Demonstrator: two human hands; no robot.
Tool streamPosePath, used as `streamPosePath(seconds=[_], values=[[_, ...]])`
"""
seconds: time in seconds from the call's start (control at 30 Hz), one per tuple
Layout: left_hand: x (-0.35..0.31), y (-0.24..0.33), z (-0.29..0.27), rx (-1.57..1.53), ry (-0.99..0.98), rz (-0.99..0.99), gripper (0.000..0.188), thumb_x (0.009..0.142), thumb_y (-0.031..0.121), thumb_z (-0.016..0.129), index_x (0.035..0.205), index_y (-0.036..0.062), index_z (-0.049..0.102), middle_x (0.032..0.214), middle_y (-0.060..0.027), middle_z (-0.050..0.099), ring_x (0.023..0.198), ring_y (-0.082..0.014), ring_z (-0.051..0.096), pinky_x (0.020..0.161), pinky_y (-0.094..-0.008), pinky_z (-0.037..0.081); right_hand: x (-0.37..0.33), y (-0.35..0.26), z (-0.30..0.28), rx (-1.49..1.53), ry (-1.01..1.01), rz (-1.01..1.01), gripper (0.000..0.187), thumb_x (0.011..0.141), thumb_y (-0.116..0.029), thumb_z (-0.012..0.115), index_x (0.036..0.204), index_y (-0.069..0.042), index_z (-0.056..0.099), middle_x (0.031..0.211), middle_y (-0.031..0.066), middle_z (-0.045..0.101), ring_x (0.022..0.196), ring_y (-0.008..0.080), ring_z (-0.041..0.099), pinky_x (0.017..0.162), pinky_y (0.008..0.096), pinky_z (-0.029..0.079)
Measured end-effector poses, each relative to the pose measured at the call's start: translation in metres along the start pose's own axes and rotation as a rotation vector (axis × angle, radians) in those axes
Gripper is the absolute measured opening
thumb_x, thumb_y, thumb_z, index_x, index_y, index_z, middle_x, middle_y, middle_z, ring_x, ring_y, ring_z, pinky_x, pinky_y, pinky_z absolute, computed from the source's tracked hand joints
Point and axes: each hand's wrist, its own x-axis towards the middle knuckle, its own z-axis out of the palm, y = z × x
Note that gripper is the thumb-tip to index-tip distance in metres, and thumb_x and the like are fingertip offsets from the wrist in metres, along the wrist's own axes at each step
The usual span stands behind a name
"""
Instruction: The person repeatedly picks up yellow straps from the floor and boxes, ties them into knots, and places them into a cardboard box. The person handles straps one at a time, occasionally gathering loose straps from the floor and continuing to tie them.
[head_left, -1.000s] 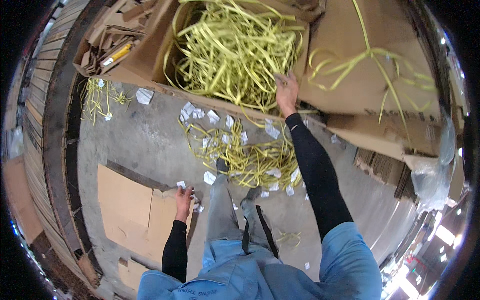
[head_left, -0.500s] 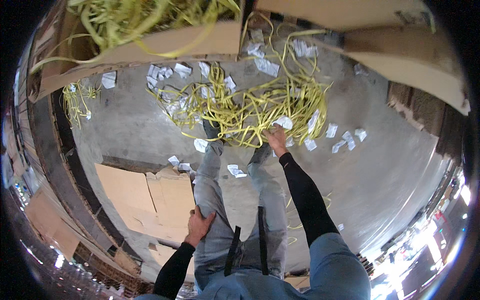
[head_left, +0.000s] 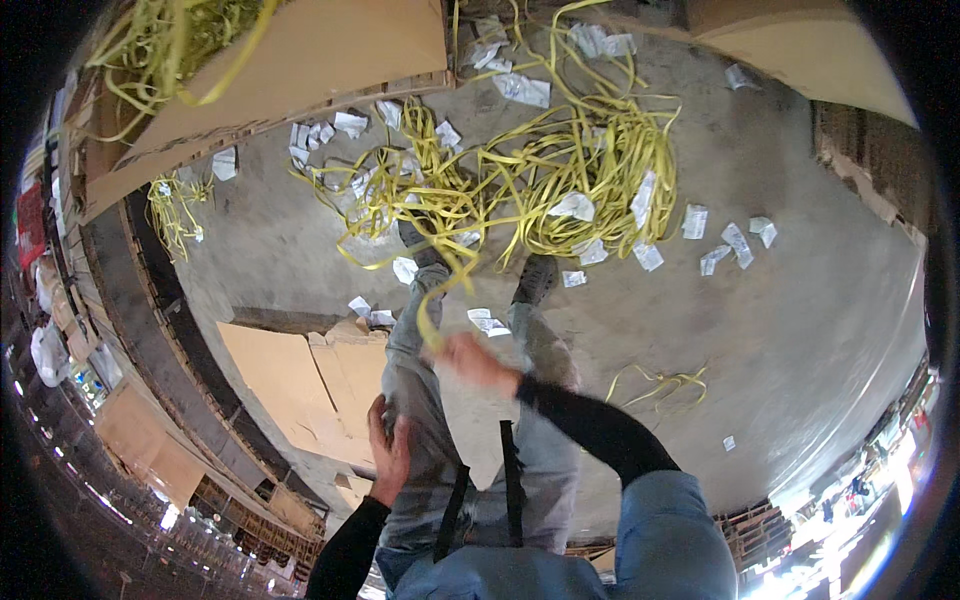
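A tangled heap of flat yellow strapping (head_left: 600, 180) lies on the concrete floor beyond my shoes, with crumpled white paper slips among its loops. My right hand (head_left: 474, 362), smeared by motion, is closed on a yellow strap (head_left: 428, 318) in front of my left shin. That strap runs up from my fingers toward the heap. Against the side of my left leg rests my left hand (head_left: 390, 452), with its fingers apart and nothing in it.
Yellow strapping also fills a cardboard box (head_left: 340, 60) at the far left. A flattened cardboard sheet (head_left: 300, 385) lies by my left leg. Paper slips (head_left: 738, 244) are scattered rightward, and a loose strap piece (head_left: 660, 382) lies right of my legs. More cardboard (head_left: 800, 50) stands far right.
My right hand has drawn back from the heap toward my left shin, pulling a yellow strap up with it. My left hand stays at my left leg.
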Motion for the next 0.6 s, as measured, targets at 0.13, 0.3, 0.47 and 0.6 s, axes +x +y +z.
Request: streamPosePath(seconds=[0.13, 0.3, 0.47, 0.6], values=[[-0.007, 0.072, 0.019, -1.165, -0.527, -0.469, 0.072, 0.095, 0.059, 0.051, 0.14, 0.0043, 0.04, 0.135, -0.0203, 0.049, 0.115, -0.0282, 0.054, 0.086, -0.0379, 0.052, -0.167, -0.121, 0.066, -0.151, -0.599, -0.074, 0.042, 0.098, -0.04, 0.058, 0.096, 0.001, 0.066, 0.069, 0.0157, 0.061, 0.061, 0.0255, 0.059, 0.063, 0.0391, 0.05], [-0.03, 0.151, -0.032, -1.765, -0.805, -0.282, 0.061, 0.096, 0.056, 0.051, 0.129, 0.0049, 0.049, 0.114, -0.0124, 0.059, 0.089, -0.0192, 0.061, 0.071, -0.0287, 0.052, -0.271, -0.182, 0.089, 0.158, -0.545, -0.186, 0.035, 0.096, -0.032, 0.063, 0.107, 0.001, 0.067, 0.073, 0.0105, 0.062, 0.064, 0.0186, 0.058, 0.065, 0.0352, 0.05], [-0.071, 0.197, -0.184, -1.746, -0.36, -0.12, 0.026, 0.102, 0.028, 0.045, 0.097, 0.0041, 0.055, 0.082, -0.001, 0.053, 0.059, -0.0091, 0.041, 0.047, -0.0249, 0.034, -0.275, -0.197, 0.089, 0.9, -0.509, 0.097, 0.049, 0.096, -0.033, 0.061, 0.134, -0.004, 0.051, 0.102, 0.0052, 0.061, 0.091, 0.015, 0.057, 0.082, 0.0318, 0.047], [-0.167, 0.206, -0.235, -1.325, -0.33, -0.062, 0.023, 0.103, 0.026, 0.042, 0.09, 0.0093, 0.051, 0.061, 0.0036, 0.041, 0.044, -0.0089, 0.033, 0.041, -0.0261, 0.027, -0.215, -0.214, 0.118, 1.356, -0.597, 0.233, 0.062, 0.1, -0.05, 0.045, 0.144, -0.006, 0.039, 0.14, 0.0139, 0.05, 0.128, 0.0249, 0.049, 0.105, 0.043, 0.042]])
